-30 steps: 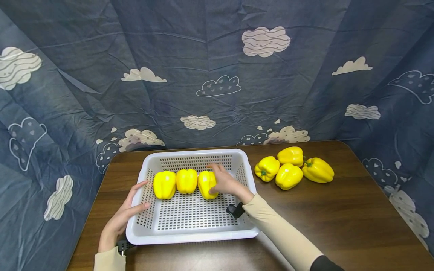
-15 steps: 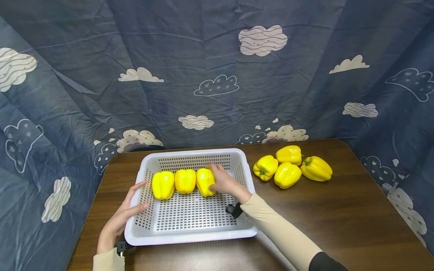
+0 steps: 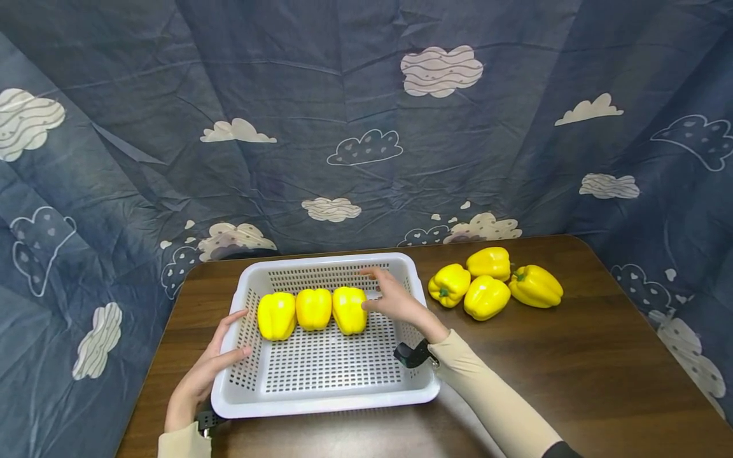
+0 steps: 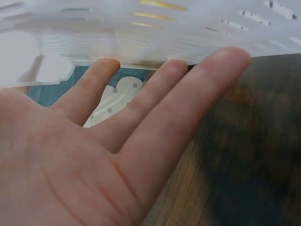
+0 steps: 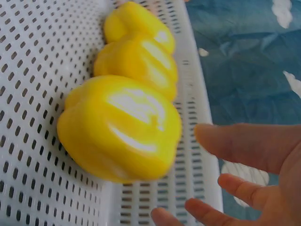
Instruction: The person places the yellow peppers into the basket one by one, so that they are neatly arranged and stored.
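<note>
Three yellow bell peppers stand in a row inside a white perforated plastic basket (image 3: 323, 404): a left one (image 3: 277, 316), a middle one (image 3: 314, 310) and a right one (image 3: 350, 310). My right hand (image 3: 395, 299) hovers over the basket's right part with its fingers spread. Its thumb is beside the right pepper; in the right wrist view a gap shows between that pepper (image 5: 122, 129) and the hand (image 5: 254, 174). My left hand (image 3: 203, 372) rests against the basket's left side, thumb and forefinger over the rim. In the left wrist view its fingers (image 4: 155, 132) lie straight along the outer wall.
Several more yellow bell peppers (image 3: 487, 298) lie in a cluster on the brown wooden table (image 3: 572, 362), right of the basket. A dark blue cloth (image 3: 366, 203) with a cloud print hangs behind the table and along its sides.
My right hand has let go of the right pepper and drawn back to the right and slightly up. That pepper now stands by itself in the row. My left hand stays at the rim.
</note>
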`<state>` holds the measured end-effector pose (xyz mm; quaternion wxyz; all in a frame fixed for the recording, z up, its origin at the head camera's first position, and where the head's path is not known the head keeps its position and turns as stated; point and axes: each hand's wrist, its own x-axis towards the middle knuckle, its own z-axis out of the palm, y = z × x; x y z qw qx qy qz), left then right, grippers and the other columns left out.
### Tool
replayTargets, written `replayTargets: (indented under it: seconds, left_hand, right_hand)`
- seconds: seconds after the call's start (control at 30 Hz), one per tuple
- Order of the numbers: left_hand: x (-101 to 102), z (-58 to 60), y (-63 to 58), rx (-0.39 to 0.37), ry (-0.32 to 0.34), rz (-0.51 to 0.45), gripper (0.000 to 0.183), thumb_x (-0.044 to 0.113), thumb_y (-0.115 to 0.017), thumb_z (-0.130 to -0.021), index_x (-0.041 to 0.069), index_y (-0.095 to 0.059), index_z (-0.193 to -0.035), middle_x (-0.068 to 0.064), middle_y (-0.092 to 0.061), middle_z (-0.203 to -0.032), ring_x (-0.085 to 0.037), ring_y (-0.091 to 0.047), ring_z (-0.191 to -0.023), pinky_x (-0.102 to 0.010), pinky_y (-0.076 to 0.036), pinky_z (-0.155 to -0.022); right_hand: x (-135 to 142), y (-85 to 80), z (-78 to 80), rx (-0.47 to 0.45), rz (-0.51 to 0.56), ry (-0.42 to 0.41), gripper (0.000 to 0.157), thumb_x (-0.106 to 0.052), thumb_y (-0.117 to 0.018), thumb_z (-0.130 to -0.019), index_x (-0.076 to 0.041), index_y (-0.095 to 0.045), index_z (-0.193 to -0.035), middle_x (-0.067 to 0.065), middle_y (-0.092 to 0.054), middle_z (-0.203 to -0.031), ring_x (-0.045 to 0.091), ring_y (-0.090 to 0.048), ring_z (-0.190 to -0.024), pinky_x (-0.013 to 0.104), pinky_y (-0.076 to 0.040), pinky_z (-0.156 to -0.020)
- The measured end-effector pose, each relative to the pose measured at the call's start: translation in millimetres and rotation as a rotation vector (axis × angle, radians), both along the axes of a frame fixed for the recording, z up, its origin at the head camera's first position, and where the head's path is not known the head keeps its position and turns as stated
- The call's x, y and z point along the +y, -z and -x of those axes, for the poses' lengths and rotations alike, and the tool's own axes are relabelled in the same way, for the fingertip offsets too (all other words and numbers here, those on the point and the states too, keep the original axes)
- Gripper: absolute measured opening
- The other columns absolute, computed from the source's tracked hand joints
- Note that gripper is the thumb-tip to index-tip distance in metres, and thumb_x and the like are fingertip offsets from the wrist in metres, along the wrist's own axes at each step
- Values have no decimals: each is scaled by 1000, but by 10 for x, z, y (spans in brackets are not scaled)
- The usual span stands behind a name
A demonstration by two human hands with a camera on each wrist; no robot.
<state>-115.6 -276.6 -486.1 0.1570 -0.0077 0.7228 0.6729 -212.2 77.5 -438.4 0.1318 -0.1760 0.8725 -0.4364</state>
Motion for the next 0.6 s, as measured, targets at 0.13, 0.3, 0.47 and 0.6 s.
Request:
replayTargets:
  seconds: [0.13, 0.3, 0.47, 0.6]
  left_hand:
    - [-14, -6, 0, 0, 0, -13, 70, 10, -56, -90, 24, -16, -145, -26, -14, -146, -45, -49, -107, -57, -52, -74]
    - [-17, -8, 4, 0, 1, -17, 70, 11, -56, -89, 25, -17, -146, -26, -13, -147, -45, -48, -108, -57, -52, -74]
    - [-10, -6, 7, -1, 2, -10, 69, 11, -55, -90, 25, -17, -145, -26, -11, -147, -46, -46, -109, -57, -52, -75]
    - [0, -3, 4, -1, 1, 2, 70, 11, -55, -90, 24, -16, -146, -25, -11, -148, -47, -45, -111, -57, -52, -76]
  right_hand:
    - [147, -52, -38, -23, 79, 6, 61, -5, -69, -84, -2, -41, -138, 27, -41, -137, 45, -47, -119, 49, -44, -95]
    - [309, -121, -118, -34, 158, 23, 61, -6, -68, -85, -3, -40, -140, 25, -41, -139, 43, -44, -122, 48, -43, -97]
    - [484, -155, -189, -13, 242, 42, 62, -4, -68, -85, -3, -39, -139, 24, -40, -140, 43, -43, -123, 51, -39, -100]
    - [648, -160, -234, -1, 274, 72, 64, -4, -70, -84, -5, -38, -139, 21, -40, -140, 40, -44, -123, 52, -36, -102]
